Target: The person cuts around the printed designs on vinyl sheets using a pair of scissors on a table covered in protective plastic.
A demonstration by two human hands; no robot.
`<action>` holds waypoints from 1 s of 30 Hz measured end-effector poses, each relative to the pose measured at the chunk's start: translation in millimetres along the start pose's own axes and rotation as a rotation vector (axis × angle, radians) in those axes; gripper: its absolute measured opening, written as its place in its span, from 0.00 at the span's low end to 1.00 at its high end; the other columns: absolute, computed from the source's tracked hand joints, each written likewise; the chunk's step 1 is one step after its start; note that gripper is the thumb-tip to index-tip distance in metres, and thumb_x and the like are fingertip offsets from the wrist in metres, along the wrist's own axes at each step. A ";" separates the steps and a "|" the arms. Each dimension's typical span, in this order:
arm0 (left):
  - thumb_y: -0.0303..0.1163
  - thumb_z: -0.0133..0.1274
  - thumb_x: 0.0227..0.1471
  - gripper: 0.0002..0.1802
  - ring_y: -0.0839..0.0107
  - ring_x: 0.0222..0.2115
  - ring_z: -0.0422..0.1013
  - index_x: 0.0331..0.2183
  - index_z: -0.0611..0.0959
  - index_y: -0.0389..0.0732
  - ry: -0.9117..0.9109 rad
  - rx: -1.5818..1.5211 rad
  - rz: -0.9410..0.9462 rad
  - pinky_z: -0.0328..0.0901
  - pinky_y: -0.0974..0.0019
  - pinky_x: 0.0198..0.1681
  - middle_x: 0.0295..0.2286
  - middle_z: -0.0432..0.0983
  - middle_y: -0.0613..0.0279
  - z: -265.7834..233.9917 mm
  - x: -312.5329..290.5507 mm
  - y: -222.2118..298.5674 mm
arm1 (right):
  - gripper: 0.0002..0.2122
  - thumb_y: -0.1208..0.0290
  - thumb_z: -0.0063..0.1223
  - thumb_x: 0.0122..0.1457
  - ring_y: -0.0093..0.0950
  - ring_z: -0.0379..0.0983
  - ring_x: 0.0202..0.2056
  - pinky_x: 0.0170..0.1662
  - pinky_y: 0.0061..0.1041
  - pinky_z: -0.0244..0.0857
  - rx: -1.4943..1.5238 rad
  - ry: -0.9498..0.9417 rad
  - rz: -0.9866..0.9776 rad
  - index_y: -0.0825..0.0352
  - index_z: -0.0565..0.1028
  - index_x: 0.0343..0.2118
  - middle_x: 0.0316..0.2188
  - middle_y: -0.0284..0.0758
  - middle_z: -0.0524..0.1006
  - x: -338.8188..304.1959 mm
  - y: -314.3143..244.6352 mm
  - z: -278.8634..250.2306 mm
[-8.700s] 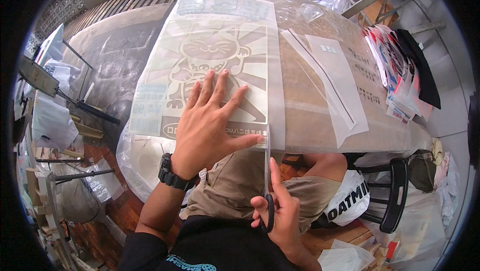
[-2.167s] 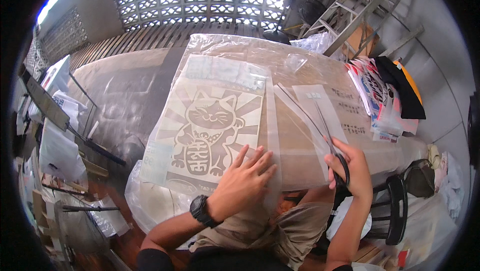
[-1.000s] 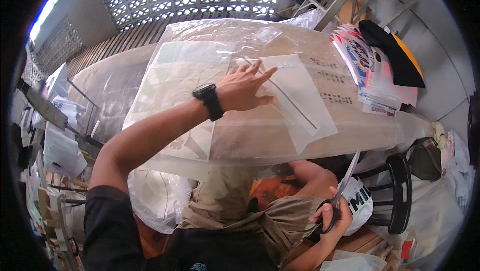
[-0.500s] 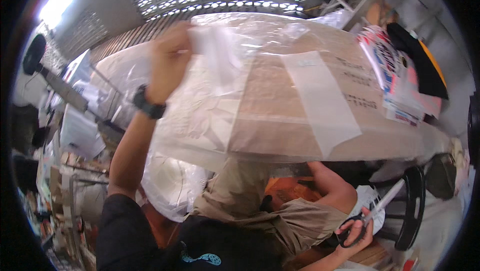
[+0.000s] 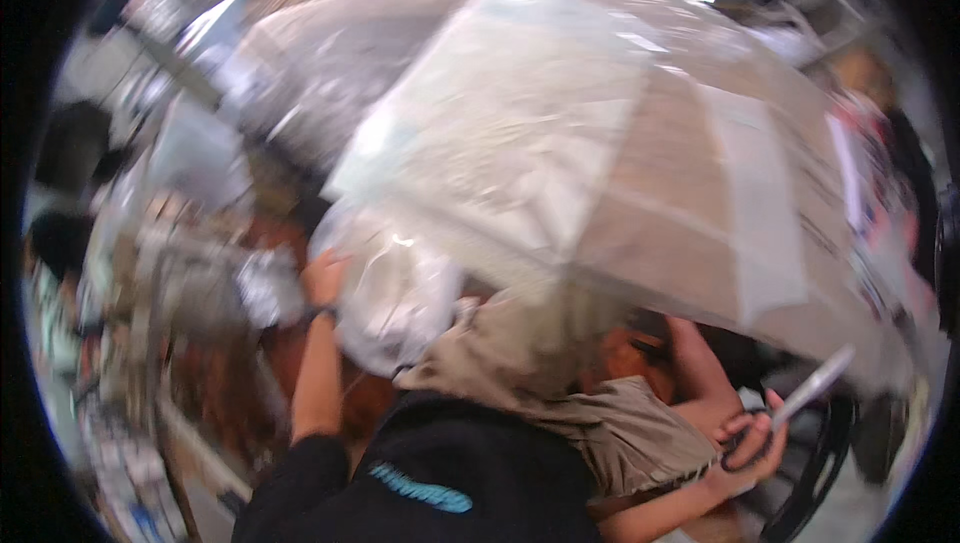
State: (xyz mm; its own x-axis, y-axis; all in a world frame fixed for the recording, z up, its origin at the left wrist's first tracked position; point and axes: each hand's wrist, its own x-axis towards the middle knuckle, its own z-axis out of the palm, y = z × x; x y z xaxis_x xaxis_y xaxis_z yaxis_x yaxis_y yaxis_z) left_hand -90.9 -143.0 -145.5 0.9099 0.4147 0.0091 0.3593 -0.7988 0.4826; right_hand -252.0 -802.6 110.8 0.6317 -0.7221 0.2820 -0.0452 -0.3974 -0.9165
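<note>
My right hand is wrapped round the handles of a pair of scissors, whose pale blades point up and to the right beside my thigh. Low on the left, my left hand is at the edge of a container lined with clear plastic. Motion smears its fingers, so I cannot tell whether they grip anything. In front of me spreads a work surface covered in brown board and clear plastic. A white strip lies on its right part, and a pale sheet covers its left part.
Blurred printed packets lie at the surface's right end. A black chair frame stands beside my right hand. Cluttered shelving fills the left side, with a crumpled silvery bag near my left forearm.
My left hand has dropped from above the surface to the plastic-lined container; the white strips it held no longer show in it. The view has swung left. My right hand still holds the scissors.
</note>
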 end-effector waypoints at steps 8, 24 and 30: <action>0.21 0.51 0.57 0.09 0.70 0.29 0.75 0.39 0.84 0.31 0.335 -0.784 0.858 0.69 0.67 0.33 0.32 0.80 0.56 -146.8 -55.3 389.7 | 0.24 0.69 0.65 0.56 0.23 0.74 0.21 0.26 0.19 0.66 0.350 -0.004 0.025 0.75 0.71 0.52 0.19 0.33 0.75 -11.5 -12.1 46.3; 0.37 0.70 0.40 0.24 0.61 0.33 0.79 0.41 0.85 0.37 -0.491 -0.277 1.202 0.72 0.58 0.40 0.30 0.82 0.51 29.6 46.2 675.7 | 0.26 0.59 0.74 0.48 0.18 0.74 0.25 0.32 0.23 0.70 0.237 -0.549 0.241 0.65 0.78 0.48 0.22 0.31 0.79 -70.2 -26.1 43.9; 0.17 0.58 0.54 0.34 0.71 0.31 0.78 0.61 0.67 0.38 -0.608 -1.070 0.727 0.74 0.72 0.30 0.41 0.78 0.50 -80.0 -78.0 555.0 | 0.28 0.52 0.71 0.50 0.21 0.75 0.29 0.35 0.21 0.70 0.716 -0.841 0.400 0.70 0.73 0.45 0.27 0.33 0.78 -77.5 -2.3 78.4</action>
State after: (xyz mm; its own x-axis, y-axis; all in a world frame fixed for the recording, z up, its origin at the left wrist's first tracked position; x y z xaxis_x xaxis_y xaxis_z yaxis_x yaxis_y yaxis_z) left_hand 20.9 -583.8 191.7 0.8648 -0.4037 0.2985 -0.2953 0.0718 0.9527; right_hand -240.1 -701.3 68.8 0.9956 -0.0157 -0.0924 -0.0798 0.3755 -0.9234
